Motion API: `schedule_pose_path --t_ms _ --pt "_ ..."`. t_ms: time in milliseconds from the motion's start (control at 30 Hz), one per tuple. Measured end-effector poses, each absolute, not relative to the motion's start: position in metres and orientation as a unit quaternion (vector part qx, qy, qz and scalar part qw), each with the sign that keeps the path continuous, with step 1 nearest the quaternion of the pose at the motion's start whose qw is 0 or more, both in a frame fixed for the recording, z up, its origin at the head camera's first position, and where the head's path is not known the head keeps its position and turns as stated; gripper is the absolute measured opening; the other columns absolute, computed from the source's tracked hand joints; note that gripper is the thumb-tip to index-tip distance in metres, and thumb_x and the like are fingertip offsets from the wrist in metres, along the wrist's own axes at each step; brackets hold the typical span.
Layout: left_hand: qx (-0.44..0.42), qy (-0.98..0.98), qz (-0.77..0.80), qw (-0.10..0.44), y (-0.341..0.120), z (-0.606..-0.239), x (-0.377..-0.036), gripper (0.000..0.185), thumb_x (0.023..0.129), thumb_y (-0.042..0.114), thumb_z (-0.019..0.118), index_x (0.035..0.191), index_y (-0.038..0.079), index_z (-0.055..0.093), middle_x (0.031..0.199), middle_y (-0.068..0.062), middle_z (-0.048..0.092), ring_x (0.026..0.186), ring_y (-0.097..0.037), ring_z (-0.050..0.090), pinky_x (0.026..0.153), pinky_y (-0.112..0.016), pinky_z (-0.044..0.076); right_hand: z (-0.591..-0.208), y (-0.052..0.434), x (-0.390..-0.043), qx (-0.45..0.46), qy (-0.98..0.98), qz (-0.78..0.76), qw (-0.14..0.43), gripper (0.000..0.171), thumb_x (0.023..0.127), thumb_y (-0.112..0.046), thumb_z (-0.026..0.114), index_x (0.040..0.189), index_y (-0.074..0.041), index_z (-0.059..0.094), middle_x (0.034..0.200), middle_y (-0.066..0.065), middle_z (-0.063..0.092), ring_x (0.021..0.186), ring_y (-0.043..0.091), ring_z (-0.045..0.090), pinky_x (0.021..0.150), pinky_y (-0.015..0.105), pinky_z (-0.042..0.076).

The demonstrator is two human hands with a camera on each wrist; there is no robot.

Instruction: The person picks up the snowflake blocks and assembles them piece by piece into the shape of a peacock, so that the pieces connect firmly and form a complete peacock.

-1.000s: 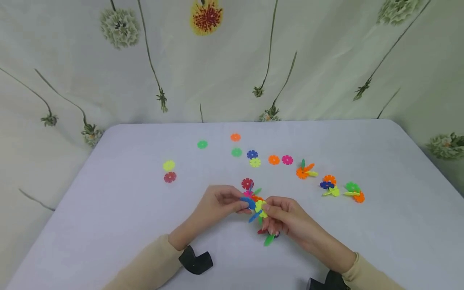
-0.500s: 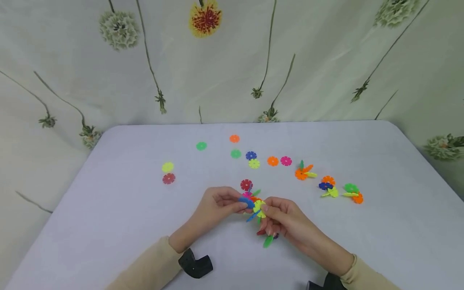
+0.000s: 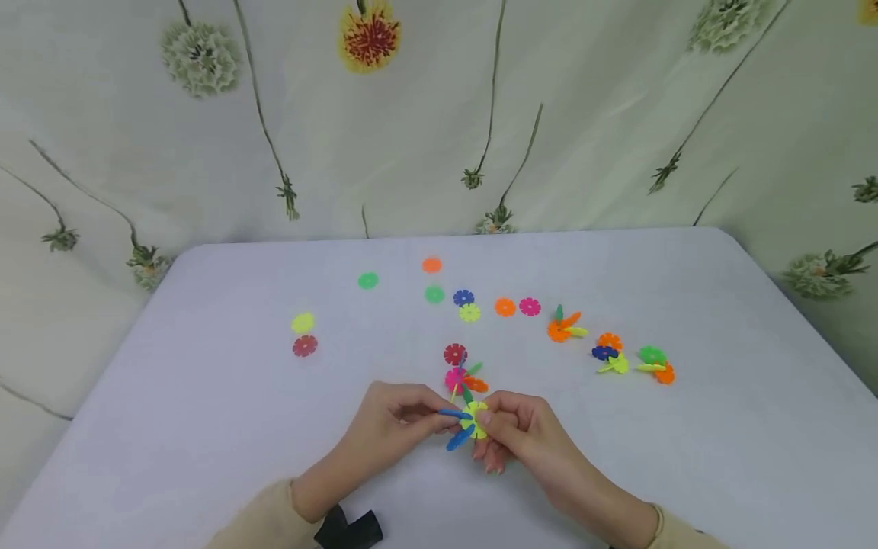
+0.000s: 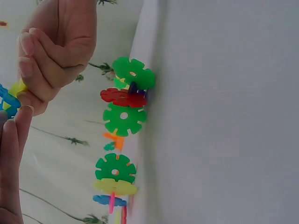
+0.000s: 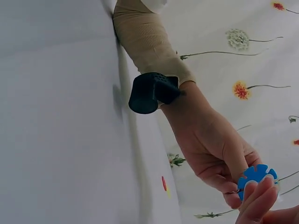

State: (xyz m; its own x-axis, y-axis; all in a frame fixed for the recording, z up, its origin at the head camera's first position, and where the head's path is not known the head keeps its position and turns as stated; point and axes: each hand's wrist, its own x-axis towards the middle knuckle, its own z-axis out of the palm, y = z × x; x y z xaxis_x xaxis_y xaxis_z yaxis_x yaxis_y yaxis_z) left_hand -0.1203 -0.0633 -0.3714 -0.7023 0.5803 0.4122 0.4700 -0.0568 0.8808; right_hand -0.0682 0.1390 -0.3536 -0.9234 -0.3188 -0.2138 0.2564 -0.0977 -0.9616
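Note:
Low over the table, in the head view, my left hand [image 3: 401, 419] pinches a blue notched plastic disc [image 3: 449, 413], seen edge-on. My right hand [image 3: 524, 431] grips a yellow notched disc [image 3: 478, 428] between thumb and fingers. The two discs meet, and a second blue disc [image 3: 459, 438] slants down from the yellow one. From the right wrist camera, the blue disc [image 5: 254, 176] faces flat between the fingers of both hands. Just beyond the hands sits a joined cluster with a pink disc [image 3: 455, 379] and an orange disc [image 3: 475, 383].
A red disc [image 3: 455, 353] lies behind that cluster. Joined clusters, one with an orange disc [image 3: 559, 331], stand to the right. Loose discs, including a yellow one [image 3: 302, 323] and a green one [image 3: 367, 280], lie farther back. Green and red discs [image 4: 124, 97] show in the left wrist view.
Both hands have drawn nearer the body with the joined discs, revealing more of the pink and orange cluster. The held blue disc has turned edge-on. The head view has shifted slightly.

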Motion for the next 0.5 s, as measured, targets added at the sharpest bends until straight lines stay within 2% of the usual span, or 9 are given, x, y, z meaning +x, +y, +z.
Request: schedule_pose_path --t_ms 133,267,367,500 --pt "0.344 0.719 0.602 0.054 -0.062 -0.372 -0.122 0.015 0.079 -0.001 0.071 0.094 -0.003 0.070 0.087 -0.009 0.070 0.077 -0.014 0.068 0.067 -0.030 0.055 -0.361 0.143 -0.075 -0.031 0.618 -0.754 0.221 0.020 0.096 -0.019 0.055 0.093 0.001 0.055 0.072 0.007 0.063 0.057 0.013 0.055 0.057 0.020 0.048" --pt "0.297 0.746 0.588 0.096 -0.071 -0.368 -0.133 0.034 0.083 0.006 0.071 0.116 0.002 0.065 0.108 -0.010 0.066 0.089 -0.013 0.066 0.077 -0.029 0.052 -0.364 0.165 -0.089 -0.050 0.611 -0.752 0.244 0.019 0.098 -0.021 0.051 0.094 -0.003 0.055 0.075 0.005 0.064 0.060 0.012 0.055 0.059 0.019 0.047" --pt "0.258 0.765 0.584 0.085 -0.098 -0.366 -0.149 0.041 0.087 0.012 0.068 0.126 0.007 0.059 0.119 -0.011 0.061 0.095 -0.013 0.064 0.081 -0.028 0.050 -0.363 0.201 -0.097 -0.057 0.652 -0.727 0.205 0.018 0.099 -0.021 0.048 0.094 -0.006 0.056 0.075 0.004 0.063 0.060 0.011 0.053 0.058 0.020 0.045" --pt "0.178 0.784 0.594 0.028 -0.155 -0.367 -0.175 0.036 0.090 0.018 0.064 0.122 0.002 0.059 0.118 -0.016 0.060 0.096 -0.017 0.064 0.082 -0.024 0.049 -0.366 0.270 -0.097 -0.034 0.702 -0.702 0.116 0.016 0.100 -0.020 0.046 0.095 -0.009 0.056 0.075 0.002 0.062 0.061 0.011 0.052 0.056 0.021 0.045"
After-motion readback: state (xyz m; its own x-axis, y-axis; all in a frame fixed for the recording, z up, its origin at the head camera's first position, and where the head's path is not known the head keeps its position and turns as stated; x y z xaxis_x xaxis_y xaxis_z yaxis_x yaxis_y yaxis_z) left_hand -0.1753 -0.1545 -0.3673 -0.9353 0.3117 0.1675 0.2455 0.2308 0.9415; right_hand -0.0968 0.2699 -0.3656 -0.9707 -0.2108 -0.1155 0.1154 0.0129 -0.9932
